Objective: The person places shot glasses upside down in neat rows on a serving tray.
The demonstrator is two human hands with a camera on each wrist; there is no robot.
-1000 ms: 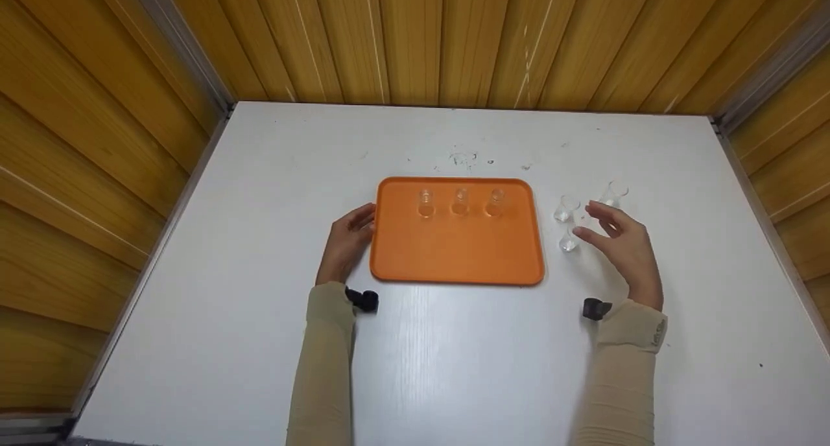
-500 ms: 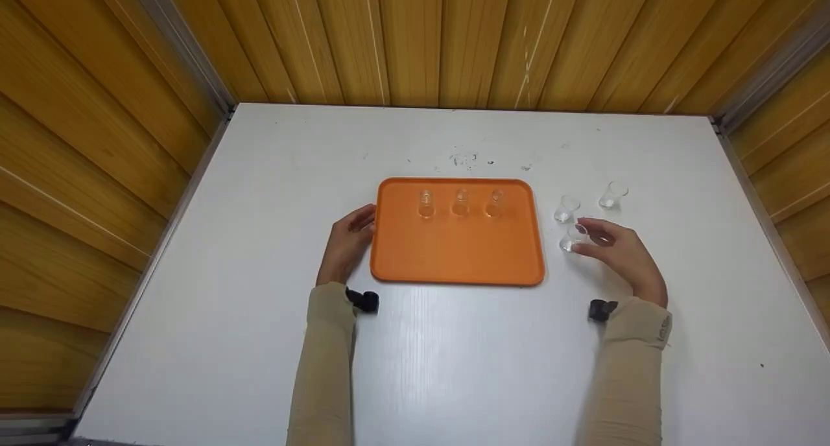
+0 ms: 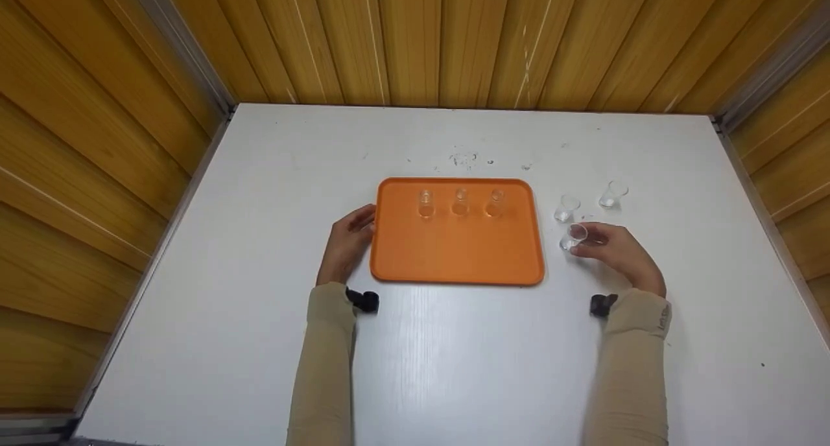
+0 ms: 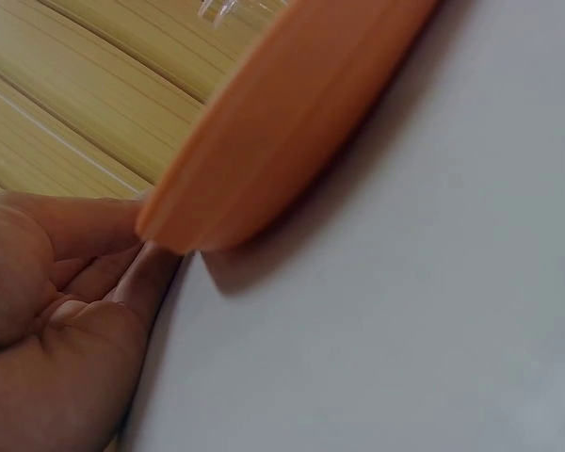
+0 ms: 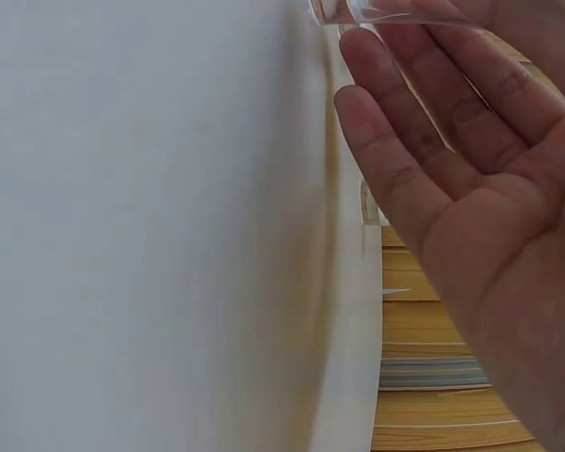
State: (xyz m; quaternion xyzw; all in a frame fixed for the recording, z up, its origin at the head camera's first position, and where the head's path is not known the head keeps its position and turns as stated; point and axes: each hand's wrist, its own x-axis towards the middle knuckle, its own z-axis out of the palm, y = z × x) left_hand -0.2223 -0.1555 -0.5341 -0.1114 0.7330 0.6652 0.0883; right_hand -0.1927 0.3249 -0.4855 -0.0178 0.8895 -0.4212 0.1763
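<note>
My right hand (image 3: 622, 251) pinches a small clear shot glass (image 3: 572, 238) between thumb and fingers, just right of the orange tray (image 3: 457, 255). In the right wrist view only part of that glass (image 5: 395, 11) shows at the top edge, against the fingers (image 5: 381, 141). Beyond it stand two more shot glasses, one near (image 3: 567, 209) and one farther right (image 3: 613, 195). My left hand (image 3: 347, 242) touches the tray's left edge with fairly straight fingers; the left wrist view shows its fingertips right at the tray rim (image 4: 264, 141).
On the tray's far side three clear glasses stand in a row: left (image 3: 425, 204), middle (image 3: 460, 202) and right (image 3: 495, 203). Wood-look panels (image 3: 408, 41) wall the white table (image 3: 467, 362) at the back and sides. Dark marks (image 3: 463, 157) spot the surface behind the tray.
My right hand has moved down and toward the nearest loose glass, and its fingers now pinch it. The left hand and the tray stay where they were.
</note>
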